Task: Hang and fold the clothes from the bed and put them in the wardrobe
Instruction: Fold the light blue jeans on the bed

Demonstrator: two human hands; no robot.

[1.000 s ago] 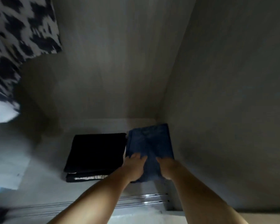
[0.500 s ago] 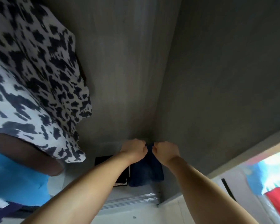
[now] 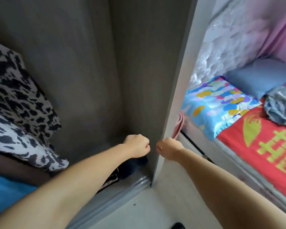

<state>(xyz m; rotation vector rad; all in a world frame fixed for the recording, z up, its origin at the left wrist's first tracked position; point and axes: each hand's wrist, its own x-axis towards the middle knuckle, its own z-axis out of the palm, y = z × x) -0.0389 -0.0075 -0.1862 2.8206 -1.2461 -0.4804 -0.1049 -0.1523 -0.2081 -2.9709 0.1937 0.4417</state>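
- At six o'clock, low in the wardrobe, the jeans lie folded on its floor, beside a darker folded pile that the left forearm partly hides.
- Step in hand, as I judge it: the jeans are put away, so this garment is done, and both hands are raised off it.
- Left hand: fingers curled into a loose fist, holding nothing, hovering just above the jeans at about six o'clock.
- Right hand: also curled and holding nothing, level with the left and near it, in front of the wardrobe's side panel.
- Both forearms reach forward from the bottom corners and converge.
- Next move (a guess): turn toward three o'clock, where the bed holds a crumpled grey-blue garment near a pillow; that piece wants picking up and either folding or hanging.
- At nine o'clock a black-and-white patterned garment hangs inside the wardrobe, with something blue below it.
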